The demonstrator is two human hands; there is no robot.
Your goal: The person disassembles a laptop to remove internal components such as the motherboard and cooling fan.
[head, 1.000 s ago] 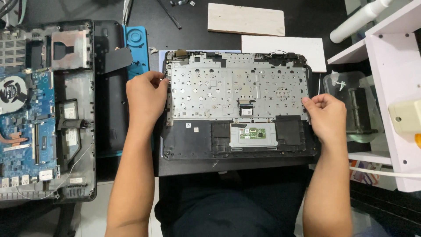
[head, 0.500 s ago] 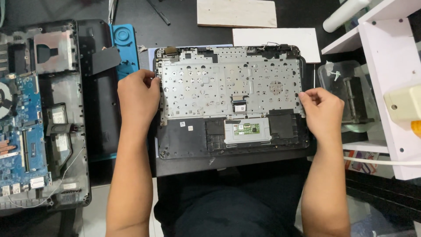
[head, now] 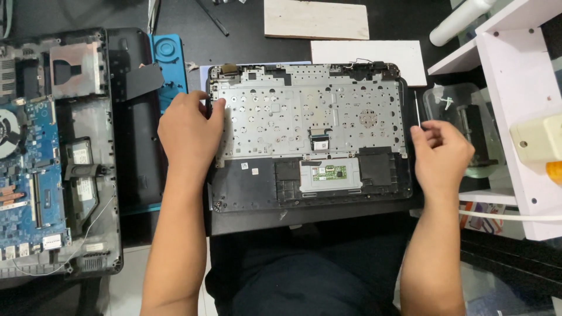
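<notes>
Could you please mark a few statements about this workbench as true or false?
1. The left hand rests on the left edge of the palmrest. True.
2. The right hand lies flat on the touchpad board. False: it is off the right edge, pinching a thin tool.
3. A blue motherboard sits in the chassis at far left. True.
4. The wooden board lies on top of the palmrest. False: it lies beyond it, apart.
</notes>
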